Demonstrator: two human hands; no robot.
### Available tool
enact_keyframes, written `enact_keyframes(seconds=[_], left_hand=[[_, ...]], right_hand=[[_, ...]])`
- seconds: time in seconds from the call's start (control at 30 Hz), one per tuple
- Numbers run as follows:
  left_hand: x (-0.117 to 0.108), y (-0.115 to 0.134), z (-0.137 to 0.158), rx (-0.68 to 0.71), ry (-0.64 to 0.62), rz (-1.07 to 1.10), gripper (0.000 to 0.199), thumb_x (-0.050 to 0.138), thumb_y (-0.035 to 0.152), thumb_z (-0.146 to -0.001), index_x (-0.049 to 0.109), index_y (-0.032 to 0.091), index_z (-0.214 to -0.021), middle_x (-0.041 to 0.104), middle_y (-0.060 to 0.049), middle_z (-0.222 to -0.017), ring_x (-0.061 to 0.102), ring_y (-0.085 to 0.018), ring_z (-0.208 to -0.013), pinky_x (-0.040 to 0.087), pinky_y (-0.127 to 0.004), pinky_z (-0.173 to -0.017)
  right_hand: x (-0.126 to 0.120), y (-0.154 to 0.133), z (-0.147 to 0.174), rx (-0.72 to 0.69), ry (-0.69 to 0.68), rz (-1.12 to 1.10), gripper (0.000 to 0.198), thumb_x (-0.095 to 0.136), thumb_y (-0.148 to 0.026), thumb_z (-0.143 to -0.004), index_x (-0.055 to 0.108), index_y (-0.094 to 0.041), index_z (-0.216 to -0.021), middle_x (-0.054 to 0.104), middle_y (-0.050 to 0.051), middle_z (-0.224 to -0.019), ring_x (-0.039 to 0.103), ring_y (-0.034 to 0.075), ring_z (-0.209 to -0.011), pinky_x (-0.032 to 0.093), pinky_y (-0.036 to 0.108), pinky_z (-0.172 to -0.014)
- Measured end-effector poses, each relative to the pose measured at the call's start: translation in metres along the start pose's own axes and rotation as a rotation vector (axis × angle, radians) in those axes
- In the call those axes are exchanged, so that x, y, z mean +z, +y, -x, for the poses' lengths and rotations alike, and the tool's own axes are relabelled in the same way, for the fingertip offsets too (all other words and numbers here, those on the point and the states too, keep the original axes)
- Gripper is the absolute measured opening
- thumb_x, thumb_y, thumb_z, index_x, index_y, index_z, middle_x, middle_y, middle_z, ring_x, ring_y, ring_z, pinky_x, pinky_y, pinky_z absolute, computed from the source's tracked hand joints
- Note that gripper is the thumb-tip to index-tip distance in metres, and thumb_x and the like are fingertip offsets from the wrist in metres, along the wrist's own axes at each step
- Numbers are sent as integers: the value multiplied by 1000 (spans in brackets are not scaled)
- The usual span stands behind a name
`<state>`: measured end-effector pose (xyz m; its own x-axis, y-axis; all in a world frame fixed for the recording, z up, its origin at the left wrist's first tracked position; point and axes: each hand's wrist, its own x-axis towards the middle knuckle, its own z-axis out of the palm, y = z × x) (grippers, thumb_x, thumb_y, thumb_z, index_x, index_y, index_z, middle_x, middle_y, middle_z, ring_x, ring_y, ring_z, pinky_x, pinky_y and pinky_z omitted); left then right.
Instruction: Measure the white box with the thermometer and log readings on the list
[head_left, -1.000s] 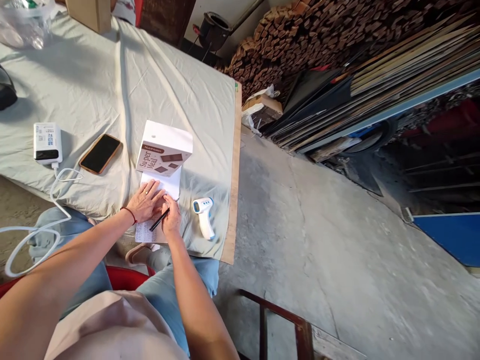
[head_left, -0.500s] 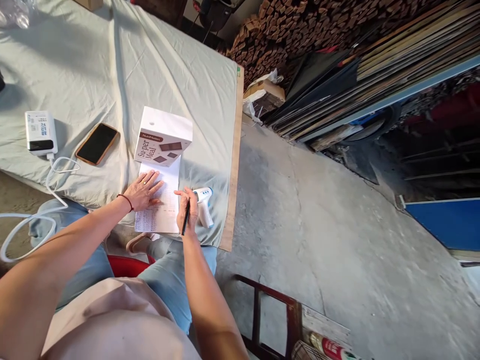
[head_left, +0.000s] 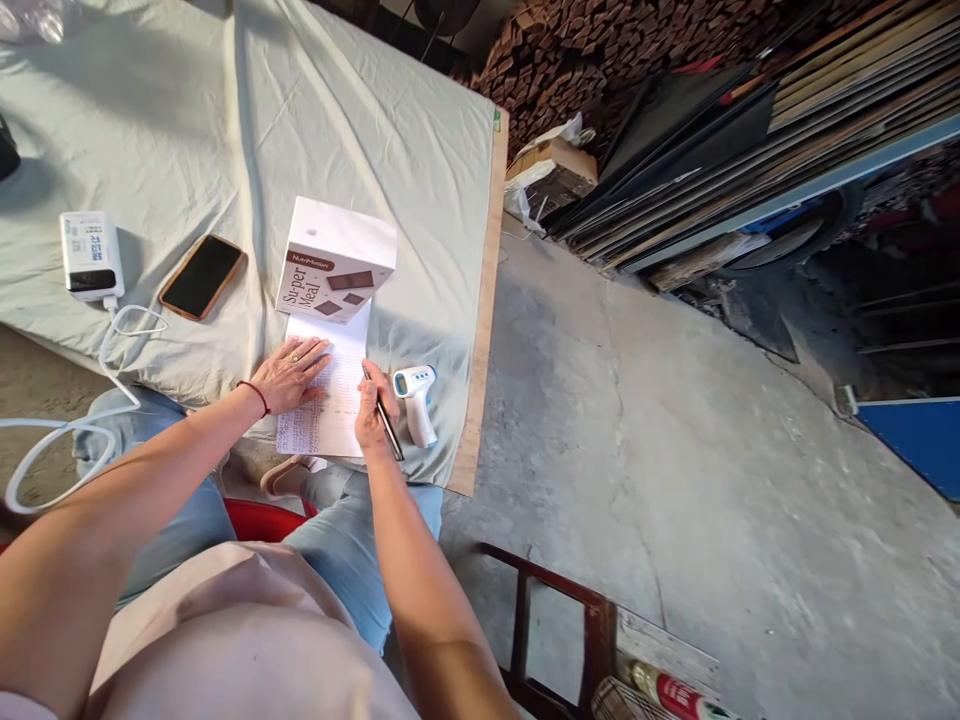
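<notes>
Flat on a sheet of paper [head_left: 346,400] lies my left hand [head_left: 291,375], its fingers spread over the printed or written lines. At the sheet's right edge, my right hand [head_left: 374,408] is closed around a dark pen [head_left: 391,437], which slants across the palm. Just right of that hand an infrared thermometer [head_left: 417,400], white with blue trim, rests on the cloth. Beyond the paper stands a white and brown "Super Meal" box [head_left: 337,262], which hides the sheet's far end.
A phone [head_left: 202,277] and a white power bank [head_left: 91,255] with a white cable [head_left: 112,375] lie on the cloth-covered table [head_left: 172,120] to the left. The table's wooden edge [head_left: 484,330] runs along the right. A dark wooden chair [head_left: 596,640] stands on the floor at lower right.
The pen has turned in my right hand: its lower end now points down and right. The fingers have drawn in around it. My left hand stays on the paper; the view has shifted slightly.
</notes>
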<state>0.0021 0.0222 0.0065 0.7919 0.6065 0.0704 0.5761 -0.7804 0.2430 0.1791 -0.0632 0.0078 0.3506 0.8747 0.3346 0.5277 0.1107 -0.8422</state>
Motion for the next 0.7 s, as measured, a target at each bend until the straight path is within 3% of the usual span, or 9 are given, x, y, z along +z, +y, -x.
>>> enact_keyframes(seconds=[0.17, 0.37, 0.53, 0.7], left_hand=[[-2, 1, 2, -6, 2, 1, 58, 45, 41, -96, 44, 8, -144, 35, -16, -157, 28, -30, -147, 19, -48, -121], [-3, 1, 7, -22, 52, -6, 51, 52, 35, -92, 52, 10, -137, 45, -16, -151, 36, -28, -144, 26, -47, -120], [-1, 2, 9, -22, 81, 4, 45, 55, 31, -89, 59, 9, -128, 48, -16, -148, 38, -29, -142, 29, -46, -120], [-1, 2, 8, -27, 92, 23, 45, 57, 31, -88, 60, 10, -127, 49, -16, -147, 38, -28, -142, 28, -46, -120]], right_hand=[[16, 2, -32, 149, 59, -91, 28, 48, -39, -89, 64, -17, -97, 67, 2, -83, 62, 16, -77, 51, 30, -76], [40, 10, -58, 108, -14, -59, 23, 52, -38, -83, 62, -18, -88, 67, 1, -76, 58, 14, -66, 49, 26, -64], [62, 23, -54, 127, 21, 12, 22, 46, -38, -85, 58, -21, -79, 67, 3, -70, 58, 15, -62, 51, 28, -63], [66, 33, -46, 119, 30, 46, 20, 44, -37, -85, 57, -22, -84, 68, 4, -75, 60, 16, -66, 53, 28, -65]])
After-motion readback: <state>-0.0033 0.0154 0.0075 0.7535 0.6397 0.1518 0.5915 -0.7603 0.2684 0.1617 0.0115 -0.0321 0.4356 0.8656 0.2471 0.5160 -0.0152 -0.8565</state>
